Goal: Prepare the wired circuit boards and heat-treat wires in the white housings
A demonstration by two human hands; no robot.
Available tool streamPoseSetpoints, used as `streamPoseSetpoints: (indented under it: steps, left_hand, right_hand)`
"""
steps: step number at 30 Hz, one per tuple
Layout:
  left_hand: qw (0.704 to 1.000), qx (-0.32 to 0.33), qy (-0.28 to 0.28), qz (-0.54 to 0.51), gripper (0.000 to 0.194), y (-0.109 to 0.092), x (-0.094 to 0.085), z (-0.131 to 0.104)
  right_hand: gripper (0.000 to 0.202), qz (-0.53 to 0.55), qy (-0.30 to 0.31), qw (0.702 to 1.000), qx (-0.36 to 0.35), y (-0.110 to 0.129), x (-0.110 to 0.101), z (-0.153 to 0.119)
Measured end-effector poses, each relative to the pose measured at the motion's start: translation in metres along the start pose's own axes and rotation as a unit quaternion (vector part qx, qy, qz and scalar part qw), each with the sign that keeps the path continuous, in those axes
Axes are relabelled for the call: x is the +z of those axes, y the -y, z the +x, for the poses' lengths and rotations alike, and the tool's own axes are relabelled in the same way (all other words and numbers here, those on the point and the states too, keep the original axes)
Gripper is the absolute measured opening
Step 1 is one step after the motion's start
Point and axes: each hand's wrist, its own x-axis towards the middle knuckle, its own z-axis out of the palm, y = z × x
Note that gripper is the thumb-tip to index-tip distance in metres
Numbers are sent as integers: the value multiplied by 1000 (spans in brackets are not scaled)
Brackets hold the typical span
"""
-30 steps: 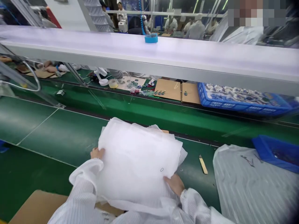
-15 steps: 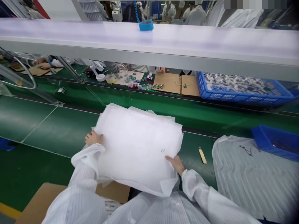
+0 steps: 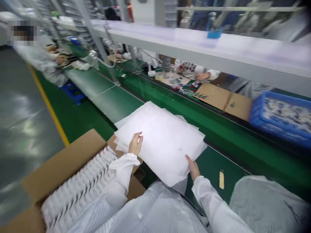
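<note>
A loose stack of thin white sheets (image 3: 162, 139) lies over the green bench edge in front of me, its corners fanned out. My right hand (image 3: 193, 166) grips the right edge of the stack, thumb on top and fingers hidden beneath. Above the left part of the sheets is my left hand (image 3: 136, 144), fingers curved and apart, with nothing visible in it. A small dark outline mark shows on the top sheet. To the lower left, an open cardboard box (image 3: 65, 158) holds rows of white wrapped items (image 3: 80, 187).
A yellow-handled cutter (image 3: 221, 180) and a grey cloth (image 3: 262, 197) lie on the bench to the right. Behind stand cardboard pieces (image 3: 213, 95) and a filled blue crate (image 3: 257, 111). A white shelf (image 3: 170, 38) spans above. Other people work across and at far left.
The view has turned left, bringing the open box into sight. My left hand has let go of the sheets' left edge and moved over them. My right hand still holds the right edge.
</note>
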Motion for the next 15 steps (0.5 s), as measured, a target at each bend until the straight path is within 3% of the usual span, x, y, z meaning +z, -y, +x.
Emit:
streamPoseSetpoints:
  steps: [2,4,7,8,10,12,14,15]
  left_hand:
    - [996,-74,-39,-35,41,16,-9,-63]
    - [984,-156,-61,-64,39,36,-3,-149]
    - [952,-286,-61,-90,30,56,26,-299]
    - [938,-329,-53,-96,25,59,36,-347]
    - [905,-411,-38,-100,16,65,48,-429]
    - [872,-480,-41,-86,10,75,44,-487]
    - [843,-531,-55,-61,7,92,24,-518]
    - [831,-551,-61,-52,6,103,12,-526]
  right_hand:
    - [65,-24,8,999,-33,-4,-16,-16]
    - [74,-56,-6,996,-72,-14,-33,-39]
    - [84,-107,-91,973,-185,-44,-59,-85]
    - [80,-127,-123,951,-253,-58,-67,-102]
    - [64,-159,-124,915,-350,-90,-76,-135]
    - [51,-177,-34,914,-363,-124,-72,-164]
    - [50,-194,118,932,-281,-157,-55,-188]
    - [54,-213,199,934,-207,-172,-43,-197]
